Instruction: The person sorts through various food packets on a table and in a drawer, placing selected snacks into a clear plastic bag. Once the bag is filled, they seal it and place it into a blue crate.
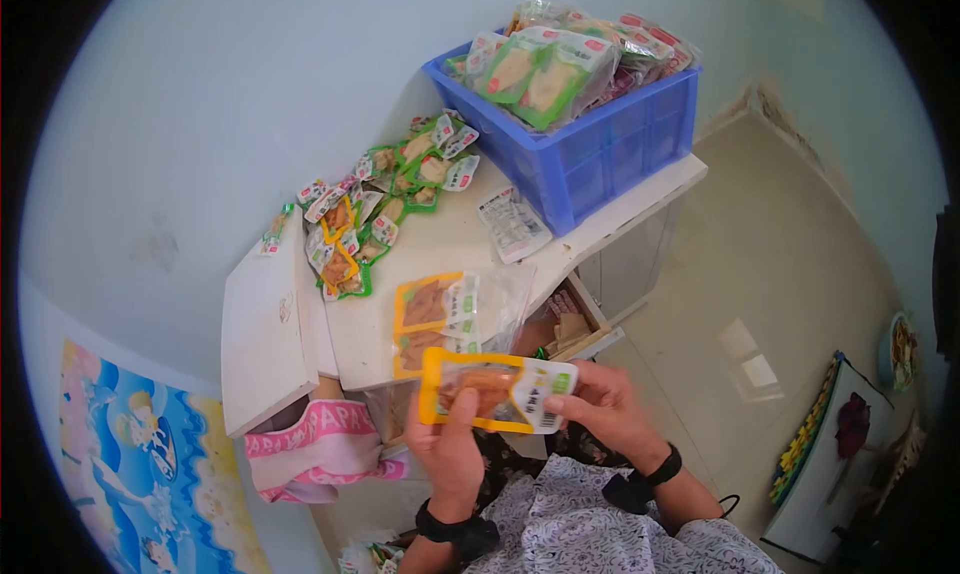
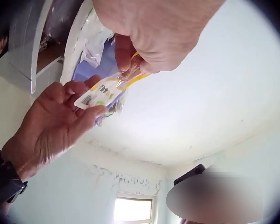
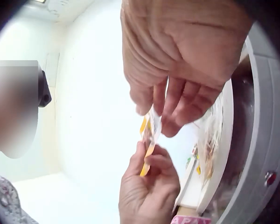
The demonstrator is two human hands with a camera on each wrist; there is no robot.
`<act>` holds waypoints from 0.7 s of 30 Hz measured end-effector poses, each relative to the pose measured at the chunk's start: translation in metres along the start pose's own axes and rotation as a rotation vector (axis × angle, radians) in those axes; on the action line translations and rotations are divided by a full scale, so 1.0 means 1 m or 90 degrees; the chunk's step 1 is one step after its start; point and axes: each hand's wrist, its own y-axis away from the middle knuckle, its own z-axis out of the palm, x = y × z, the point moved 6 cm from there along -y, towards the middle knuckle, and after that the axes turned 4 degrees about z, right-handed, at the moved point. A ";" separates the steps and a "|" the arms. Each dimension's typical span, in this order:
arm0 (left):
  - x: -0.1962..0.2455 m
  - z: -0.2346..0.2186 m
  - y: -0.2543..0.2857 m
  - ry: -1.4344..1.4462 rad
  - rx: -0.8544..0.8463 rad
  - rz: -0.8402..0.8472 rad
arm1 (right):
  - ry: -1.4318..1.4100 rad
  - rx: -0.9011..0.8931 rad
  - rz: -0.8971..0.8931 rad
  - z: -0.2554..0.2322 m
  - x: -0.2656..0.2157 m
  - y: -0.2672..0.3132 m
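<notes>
Both hands hold one yellow-and-white snack packet [image 1: 490, 392] above the near edge of the table. Its clear window shows brown food. My left hand [image 1: 447, 454] pinches the yellow end, thumb on the front. At the white printed end, my right hand [image 1: 610, 411] pinches the packet between thumb and fingers, as the left wrist view also shows on the packet [image 2: 102, 93]. Just beyond the hands, a clear plastic bag [image 1: 505, 299] lies on the table with yellow-edged packets [image 1: 430, 306] at its left.
A blue crate [image 1: 620, 139] heaped with larger bagged packs [image 1: 550, 74] stands at the back right. Green and yellow small packets [image 1: 395, 199] are piled along the wall. A white printed packet [image 1: 513, 224] lies beside the crate. An open drawer [image 1: 580, 324] juts out at the right; a pink cloth [image 1: 315, 444] hangs at left.
</notes>
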 end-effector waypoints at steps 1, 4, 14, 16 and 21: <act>-0.007 0.000 0.002 -0.026 -0.017 -0.005 | -0.009 0.053 -0.018 -0.005 0.005 0.001; -0.008 0.011 0.001 -0.091 -0.037 0.106 | -0.029 0.193 -0.050 -0.027 0.016 0.003; 0.003 0.043 -0.022 -0.671 -0.081 0.432 | -0.135 0.309 -0.071 -0.080 0.011 -0.005; -0.001 0.047 -0.027 -0.693 -0.095 0.432 | -0.156 0.299 -0.053 -0.078 0.021 -0.012; -0.008 0.047 -0.027 -0.684 -0.110 0.441 | -0.153 0.275 -0.031 -0.070 0.034 -0.036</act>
